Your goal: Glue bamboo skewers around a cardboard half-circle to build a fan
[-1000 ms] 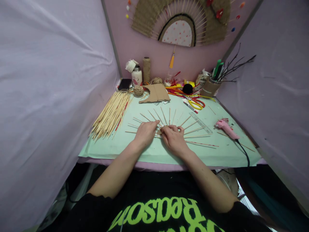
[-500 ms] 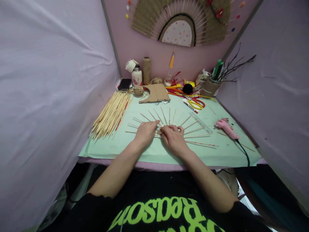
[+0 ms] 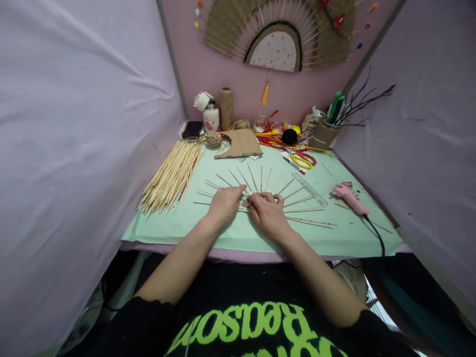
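A fan of thin wooden sticks [image 3: 288, 186] radiates from a small cardboard hub [image 3: 245, 203] on the pale green mat [image 3: 186, 228]. My left hand [image 3: 224, 206] lies flat on the hub's left side, fingers stretched forward over the sticks. My right hand [image 3: 268, 213] rests just right of it, fingers curled down and pressing on the hub where the sticks meet. Nothing is lifted off the mat.
A large pile of bamboo sticks [image 3: 171, 176] lies at the left. A clear ruler [image 3: 309, 189] and a pink glue gun [image 3: 349, 197] with its black cord sit at the right. Cardboard [image 3: 238, 144], twine spools, scissors [image 3: 303, 159] and a cup of tools crowd the back. Cloth walls close in both sides.
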`<action>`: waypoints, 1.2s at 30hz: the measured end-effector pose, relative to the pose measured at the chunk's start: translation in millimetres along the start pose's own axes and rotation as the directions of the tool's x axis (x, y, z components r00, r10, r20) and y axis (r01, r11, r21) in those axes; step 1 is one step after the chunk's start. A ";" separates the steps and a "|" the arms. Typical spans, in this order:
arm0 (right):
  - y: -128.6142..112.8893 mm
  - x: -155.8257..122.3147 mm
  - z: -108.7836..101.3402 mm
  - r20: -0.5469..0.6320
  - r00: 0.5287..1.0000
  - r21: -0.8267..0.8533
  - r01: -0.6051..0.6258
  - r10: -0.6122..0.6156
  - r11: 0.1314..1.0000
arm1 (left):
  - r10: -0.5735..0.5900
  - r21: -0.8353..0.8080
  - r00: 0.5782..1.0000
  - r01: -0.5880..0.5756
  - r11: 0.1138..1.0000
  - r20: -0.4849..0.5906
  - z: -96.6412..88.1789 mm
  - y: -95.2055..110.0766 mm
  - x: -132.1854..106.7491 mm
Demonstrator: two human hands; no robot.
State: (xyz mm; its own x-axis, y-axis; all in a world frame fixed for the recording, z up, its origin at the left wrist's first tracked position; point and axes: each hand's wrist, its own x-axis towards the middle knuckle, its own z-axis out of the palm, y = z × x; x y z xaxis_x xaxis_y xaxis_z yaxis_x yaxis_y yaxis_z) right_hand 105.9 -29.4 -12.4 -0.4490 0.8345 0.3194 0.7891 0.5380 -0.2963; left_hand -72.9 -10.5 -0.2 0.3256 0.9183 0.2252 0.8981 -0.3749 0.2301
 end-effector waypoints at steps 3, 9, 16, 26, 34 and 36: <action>-0.2 0.1 -0.2 0.001 1.000 0.011 -0.001 0.001 1.000 | -0.002 -0.001 1.000 0.002 1.000 0.002 -0.5 0.6 0.0; -0.1 0.4 0.6 -0.005 1.000 -0.001 -0.003 0.003 1.000 | -0.005 0.001 1.000 0.005 1.000 0.004 0.1 0.2 0.5; -0.1 -0.1 0.3 -0.002 1.000 -0.048 0.007 -0.008 0.999 | -0.007 -0.008 1.000 0.007 1.000 0.007 0.9 -0.6 0.8; -1.9 -3.7 0.9 -0.074 0.997 -0.031 -0.001 -0.001 1.000 | -0.008 -0.007 1.000 0.008 1.000 0.003 -0.8 0.6 0.0; 2.3 -9.0 0.1 -0.296 0.955 0.070 0.027 -0.006 0.997 | -0.009 -0.009 1.000 0.009 1.000 0.010 -1.0 0.6 0.2; 6.7 -11.4 2.0 -0.462 0.886 0.118 0.027 0.031 0.993 | -0.010 -0.007 1.000 0.010 1.000 0.012 -1.1 0.7 0.2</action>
State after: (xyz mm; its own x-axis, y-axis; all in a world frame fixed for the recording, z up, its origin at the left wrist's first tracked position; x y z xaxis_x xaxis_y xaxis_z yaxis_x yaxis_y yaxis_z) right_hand 115.5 -35.0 -19.8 -0.1798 0.7014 0.6897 0.7221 0.5703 -0.3917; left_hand -72.5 -10.7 1.0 0.3201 0.9234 0.2118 0.8993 -0.3665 0.2385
